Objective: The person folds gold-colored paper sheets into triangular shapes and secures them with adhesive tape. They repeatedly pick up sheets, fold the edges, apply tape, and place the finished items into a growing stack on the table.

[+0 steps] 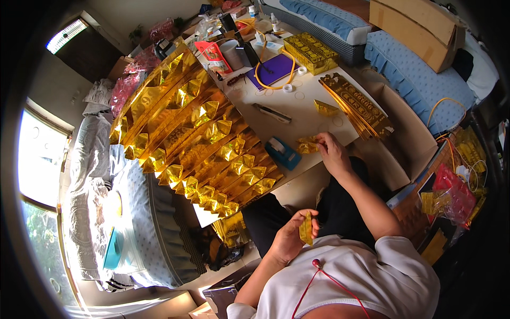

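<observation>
My left hand [290, 240] is near my lap, with a small folded strip of gold foil paper [306, 229] between its fingers. At the table's front edge, my right hand [334, 154] pinches a crumpled gold foil piece [307, 145]. A blue tape dispenser [283, 153] sits left of that hand. Beyond it lie a folded gold foil piece [326, 108] and a stack of printed gold foil strips [358, 104]. A large assembly of gold foil paper with raised, ingot-like points [195, 131] covers the table's left side.
A utility knife [272, 113], a purple notebook [275, 71], a yellow cord [294, 63] and a gold printed box [310, 52] lie on the white table [243, 93]. An open cardboard box [418, 139] stands at the right. Beds flank the table.
</observation>
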The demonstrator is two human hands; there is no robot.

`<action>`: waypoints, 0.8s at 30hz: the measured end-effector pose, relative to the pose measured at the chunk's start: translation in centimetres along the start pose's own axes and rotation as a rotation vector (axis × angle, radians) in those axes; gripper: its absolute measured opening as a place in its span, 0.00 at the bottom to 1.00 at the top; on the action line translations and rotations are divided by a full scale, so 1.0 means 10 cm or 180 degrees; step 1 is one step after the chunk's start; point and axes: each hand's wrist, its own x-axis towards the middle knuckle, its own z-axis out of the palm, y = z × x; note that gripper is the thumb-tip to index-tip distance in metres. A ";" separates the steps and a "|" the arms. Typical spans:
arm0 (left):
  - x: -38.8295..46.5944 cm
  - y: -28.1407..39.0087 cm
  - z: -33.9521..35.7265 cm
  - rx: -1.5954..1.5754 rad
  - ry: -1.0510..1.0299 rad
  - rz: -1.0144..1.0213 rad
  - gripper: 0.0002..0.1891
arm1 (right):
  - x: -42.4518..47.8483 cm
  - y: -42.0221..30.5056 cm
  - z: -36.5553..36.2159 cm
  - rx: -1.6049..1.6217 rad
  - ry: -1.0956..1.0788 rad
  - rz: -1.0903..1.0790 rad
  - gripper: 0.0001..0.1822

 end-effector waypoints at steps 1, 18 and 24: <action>-0.03 -0.06 -0.04 -0.0024 -0.0180 -0.0204 0.18 | -0.02 0.04 0.01 0.0036 -0.0049 0.0027 0.15; 0.04 0.57 0.25 0.4038 0.1659 0.3398 0.12 | -0.10 -0.87 -0.65 0.1090 -0.0954 -0.0318 0.16; -0.06 0.56 0.17 0.5461 0.1345 0.3163 0.19 | -0.15 -0.94 -0.68 0.1537 -0.1995 0.0163 0.15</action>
